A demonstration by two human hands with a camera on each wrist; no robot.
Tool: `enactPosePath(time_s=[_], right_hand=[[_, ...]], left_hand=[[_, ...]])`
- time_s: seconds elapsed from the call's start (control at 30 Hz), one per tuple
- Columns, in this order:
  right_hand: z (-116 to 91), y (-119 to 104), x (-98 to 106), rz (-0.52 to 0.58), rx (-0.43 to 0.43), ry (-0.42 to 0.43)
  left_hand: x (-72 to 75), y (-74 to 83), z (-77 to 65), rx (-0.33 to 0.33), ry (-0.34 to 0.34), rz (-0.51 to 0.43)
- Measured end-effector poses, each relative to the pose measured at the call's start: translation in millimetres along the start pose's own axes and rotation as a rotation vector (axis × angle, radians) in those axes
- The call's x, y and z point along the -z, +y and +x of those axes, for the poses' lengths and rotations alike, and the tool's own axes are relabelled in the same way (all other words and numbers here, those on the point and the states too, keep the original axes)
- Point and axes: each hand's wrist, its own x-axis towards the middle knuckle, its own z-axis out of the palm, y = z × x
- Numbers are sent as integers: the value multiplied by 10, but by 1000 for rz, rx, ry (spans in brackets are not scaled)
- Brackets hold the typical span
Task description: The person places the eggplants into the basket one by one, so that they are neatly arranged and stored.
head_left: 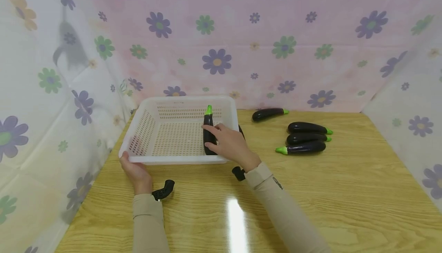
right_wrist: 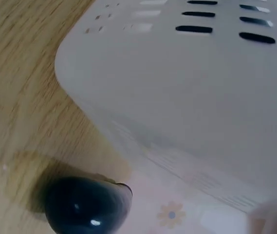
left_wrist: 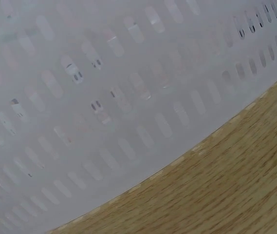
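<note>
A white plastic basket (head_left: 176, 139) with slotted walls stands at the left of the table. My left hand (head_left: 136, 172) grips its front left corner, thumb up at the rim. Inside, along the right wall, a dark eggplant (head_left: 208, 120) with a green stem points away from me. My right hand (head_left: 230, 142) reaches over the front right rim and holds this eggplant, thumb and fingers across it. The left wrist view shows the basket's slotted outer wall (left_wrist: 128, 117); in the right wrist view, a basket corner (right_wrist: 143, 87) fills much of the picture.
Another eggplant (head_left: 241, 131) lies just outside the basket's right wall, mostly hidden; an eggplant's rounded end (right_wrist: 87, 204) shows in the right wrist view. One eggplant (head_left: 269, 114) lies at the back, and three (head_left: 307, 138) lie together at right. Flowered cloth (head_left: 255, 53) hangs behind the table.
</note>
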Motion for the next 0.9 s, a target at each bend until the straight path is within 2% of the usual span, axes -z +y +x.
enactPosePath(time_s=[0.17, 0.33, 0.43, 0.67, 0.9], right_hand=[[55, -21, -2, -76, 1, -57], [94, -31, -29, -156, -37, -156], [92, -39, -30, -154, -59, -203], [107, -51, -25, -162, -49, -229], [135, -53, -40, -225, -63, -228]], left_hand=[[-40, 64, 5, 2, 7, 1], [-184, 222, -153, 19, 52, 57], [-277, 323, -249, -4, 71, 89], [-317, 402, -294, -50, 76, 120], [-296, 383, -287, -47, 93, 142]])
